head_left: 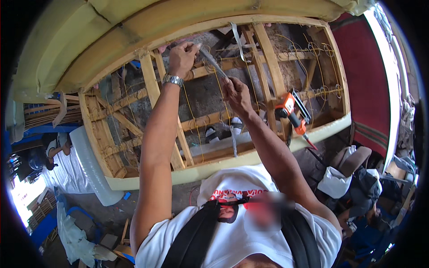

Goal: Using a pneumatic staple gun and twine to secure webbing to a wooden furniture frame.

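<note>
Left hand (181,60), metal-link wristwatch (173,80) at the wrist, and right hand (237,94): apart, each with fingers closed on one end of a grey webbing strap (213,61), held slantwise over an open wooden seat frame (263,53) strung with yellow cord. Orange-and-black pneumatic stapler (292,110), lying on the frame's right part. White T-shirt (241,178), red lettering across the chest. Yellow foam padding (134,38) beyond; grey floor (134,201); clear plastic roll (94,163), left; dark red panel (363,85), right.
</note>
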{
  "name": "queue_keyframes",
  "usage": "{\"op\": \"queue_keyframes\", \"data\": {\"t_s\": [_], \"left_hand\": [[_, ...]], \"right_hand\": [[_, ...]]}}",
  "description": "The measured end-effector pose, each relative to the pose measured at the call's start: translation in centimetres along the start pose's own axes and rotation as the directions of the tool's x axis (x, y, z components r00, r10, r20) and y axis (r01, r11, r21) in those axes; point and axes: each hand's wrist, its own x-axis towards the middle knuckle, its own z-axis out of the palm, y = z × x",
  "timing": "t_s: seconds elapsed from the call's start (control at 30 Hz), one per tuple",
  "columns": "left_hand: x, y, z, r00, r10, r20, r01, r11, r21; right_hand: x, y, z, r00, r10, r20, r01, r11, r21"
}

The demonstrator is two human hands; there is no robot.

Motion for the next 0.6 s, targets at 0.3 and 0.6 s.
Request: {"op": "queue_keyframes", "data": {"t_s": [0.3,0.6], "left_hand": [[19.8,-6.7,8.4,0.988,0.151,-0.031,-0.128,0.914,0.384],[27.1,-13.7,13.1,0.954,0.272,-0.124,-0.141,0.774,0.618]], "right_hand": [[18.9,4.1,-2.8,0.991,0.13,0.039,-0.135,0.974,0.184],[28.6,7.9,-2.3,0.981,0.196,0.004,-0.193,0.959,0.208]]}}
